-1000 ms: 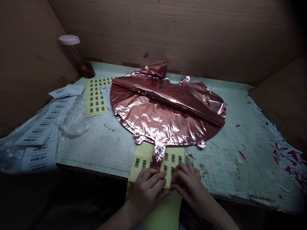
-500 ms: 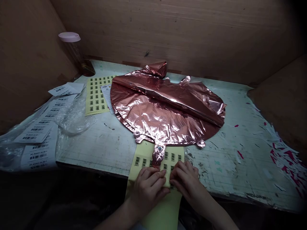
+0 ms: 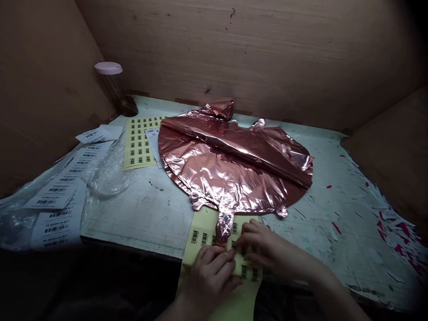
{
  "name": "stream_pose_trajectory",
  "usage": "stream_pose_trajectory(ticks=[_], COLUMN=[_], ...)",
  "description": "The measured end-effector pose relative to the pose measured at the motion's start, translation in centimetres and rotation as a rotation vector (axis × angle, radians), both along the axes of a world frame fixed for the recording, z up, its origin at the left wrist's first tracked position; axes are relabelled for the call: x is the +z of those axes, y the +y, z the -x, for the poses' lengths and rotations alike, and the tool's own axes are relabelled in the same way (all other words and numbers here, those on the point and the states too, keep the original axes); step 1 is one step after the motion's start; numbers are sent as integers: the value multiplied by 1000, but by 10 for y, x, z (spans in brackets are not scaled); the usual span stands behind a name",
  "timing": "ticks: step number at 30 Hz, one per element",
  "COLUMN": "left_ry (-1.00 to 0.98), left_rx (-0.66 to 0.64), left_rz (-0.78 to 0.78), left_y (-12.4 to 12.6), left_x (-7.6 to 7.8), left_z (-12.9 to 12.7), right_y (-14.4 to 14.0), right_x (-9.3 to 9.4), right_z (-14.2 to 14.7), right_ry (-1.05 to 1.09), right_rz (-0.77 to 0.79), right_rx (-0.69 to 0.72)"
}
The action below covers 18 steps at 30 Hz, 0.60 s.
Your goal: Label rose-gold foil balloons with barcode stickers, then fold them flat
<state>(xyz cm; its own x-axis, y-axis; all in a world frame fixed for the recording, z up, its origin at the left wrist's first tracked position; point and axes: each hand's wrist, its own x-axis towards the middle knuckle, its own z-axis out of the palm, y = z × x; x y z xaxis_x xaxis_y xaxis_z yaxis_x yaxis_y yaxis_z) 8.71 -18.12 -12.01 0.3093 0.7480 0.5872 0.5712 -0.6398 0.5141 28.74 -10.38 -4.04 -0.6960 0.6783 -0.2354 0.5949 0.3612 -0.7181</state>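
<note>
Two hands (image 3: pixel 214 273) (right (image 3: pixel 262 244) now farther forward)

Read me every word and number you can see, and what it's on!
"PF-" and "-34-": white barcode labels; the rest is blurred.
Front yellow sheet, back yellow sheet: barcodes, print too small.
White card: print too small.
Foil tail: mark too small.
Table edge: marks too blurred.

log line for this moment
left hand: holding nearer barcode sticker sheet; right hand: over same sheet; rose-gold foil balloon: neck overlapping sheet
</note>
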Motion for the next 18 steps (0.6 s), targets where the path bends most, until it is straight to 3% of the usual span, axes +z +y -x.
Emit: stream_pose_trajectory(ticks=[5, 11, 15, 18], left_ry=[20, 29, 16, -7], left_rx=[-6, -37, -25, -13], left_rz=[-10, 27, 28, 38], left_y=[1, 0, 1, 1], left_x=[3, 3, 3, 3], left_z=[1, 4, 2, -1], right_y=[-37, -47, -50, -32], right_x=[-17, -24, -11, 8], right_z=[1, 6, 2, -3], right_ry=[-113, -148, -88, 56], right_rz=[-59, -85, -58, 77], right_rx=[-94, -136, -86, -4])
